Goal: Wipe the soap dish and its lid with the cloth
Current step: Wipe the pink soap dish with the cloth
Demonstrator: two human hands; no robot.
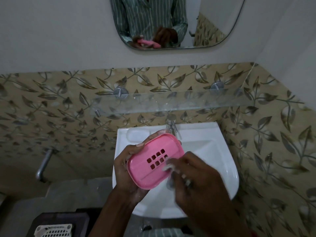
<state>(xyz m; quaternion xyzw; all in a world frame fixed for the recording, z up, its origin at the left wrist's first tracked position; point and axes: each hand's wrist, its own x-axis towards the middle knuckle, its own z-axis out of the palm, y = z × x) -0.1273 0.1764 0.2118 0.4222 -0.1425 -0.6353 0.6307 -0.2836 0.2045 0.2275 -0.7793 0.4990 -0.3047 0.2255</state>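
Wiping pink soap dish (154, 161) with cloth (168, 165)

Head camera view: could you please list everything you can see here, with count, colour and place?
soap dish: one, pink, slotted, held over the basin
cloth: one, pale, blurred, against the dish's right side
basin: one, white, below the shelf
tap: one, chrome, at the basin's back edge
glass shelf: one, clear, on the tiled wall
mirror: one, above the shelf
wall pipe: one, metal, left wall
basket: one, white, bottom left
left hand: grips the dish from the left
right hand: holds the cloth to the dish
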